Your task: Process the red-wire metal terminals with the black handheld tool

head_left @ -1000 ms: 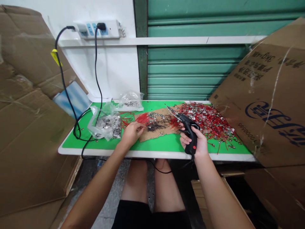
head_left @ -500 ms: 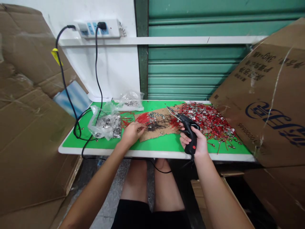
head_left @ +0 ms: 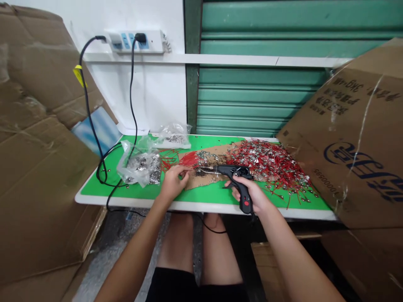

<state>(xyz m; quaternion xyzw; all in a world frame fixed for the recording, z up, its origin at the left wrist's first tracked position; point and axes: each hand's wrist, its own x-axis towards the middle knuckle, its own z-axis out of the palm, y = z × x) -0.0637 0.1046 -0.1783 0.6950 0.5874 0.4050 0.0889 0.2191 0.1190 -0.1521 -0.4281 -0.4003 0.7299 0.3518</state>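
Observation:
My right hand (head_left: 248, 191) grips a black soldering gun (head_left: 244, 195) by its handle, a finger near the trigger. The gun's thin metal tip points left, low over a scorched strip of brown cardboard (head_left: 201, 181). My left hand (head_left: 173, 181) rests at the strip's left end, thumb and forefinger close together by the gun's tip; what they pinch is too small to make out. Just beyond these fingers lies a row of red wires (head_left: 189, 158) with small metal terminals (head_left: 204, 157) at their right ends. A large heap of red wires with metal terminals (head_left: 267, 161) covers the strip's right end.
An open plastic bag of small metal parts (head_left: 143, 165) lies left on the green tabletop (head_left: 103, 188), with another clear bag (head_left: 173, 136) behind. Black cords (head_left: 132, 96) run from a wall power strip (head_left: 138, 41). Cardboard sheets (head_left: 40, 147) stand on both sides.
My right hand has swung the soldering gun left and down, so its tip now lies near my left fingers. My left hand has barely moved; the view has tilted slightly.

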